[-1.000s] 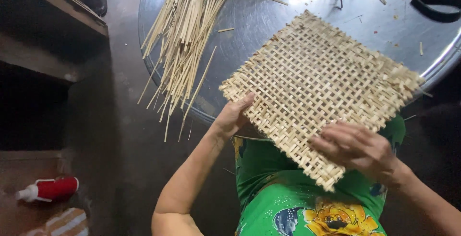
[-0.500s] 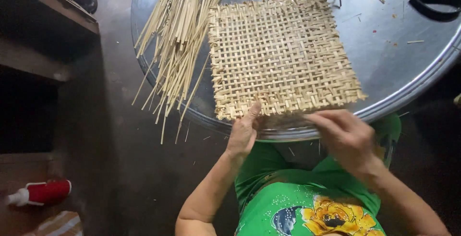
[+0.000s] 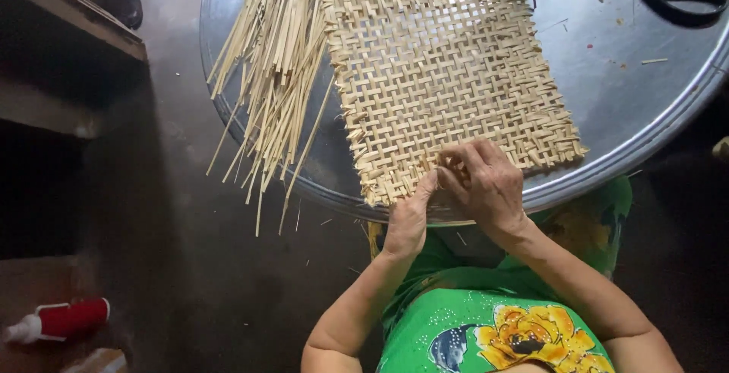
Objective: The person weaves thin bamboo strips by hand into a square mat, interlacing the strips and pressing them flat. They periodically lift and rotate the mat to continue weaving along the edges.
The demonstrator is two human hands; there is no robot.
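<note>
The woven mat (image 3: 448, 77) lies flat on the round metal tray (image 3: 638, 115), roughly square, its near edge slanting down toward the right, its far edge away from the person. The right hand (image 3: 486, 183) curls half-closed over the mat's near edge, fingertips pinching strips there. The left hand (image 3: 408, 217) touches the same edge just beside it, fingers narrow. Loose straw strips (image 3: 266, 77) fan out beyond the left hand.
</note>
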